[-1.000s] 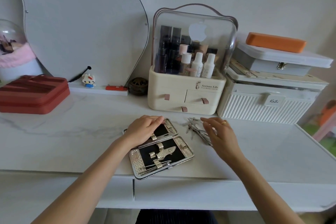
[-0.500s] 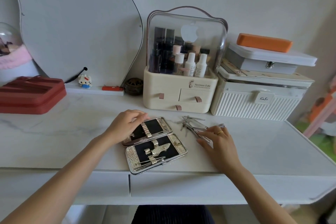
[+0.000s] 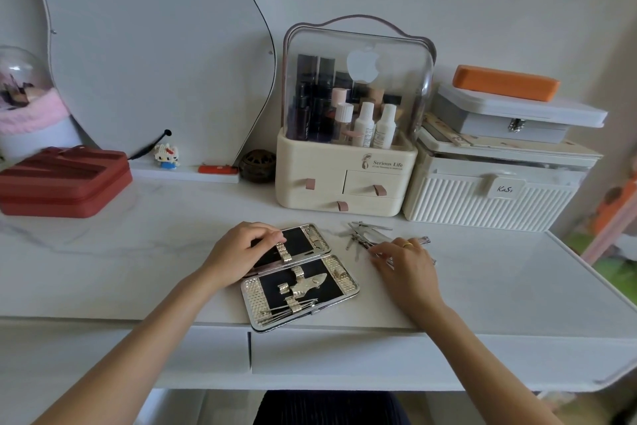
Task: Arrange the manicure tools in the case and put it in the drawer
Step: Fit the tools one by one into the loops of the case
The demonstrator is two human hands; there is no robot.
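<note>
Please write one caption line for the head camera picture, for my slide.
Left hand steadies the open manicure case while right hand reaches the loose tools.

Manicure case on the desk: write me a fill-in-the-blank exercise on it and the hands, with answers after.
1. The manicure case lies ____ on the white desk.
2. The left hand rests on the case's ____ half.
3. The right hand reaches into the loose metal tools, which lie to the ____ of the case.
4. A ____ ring sits on a finger of the right hand.

Answers: open; far; right; gold
</note>
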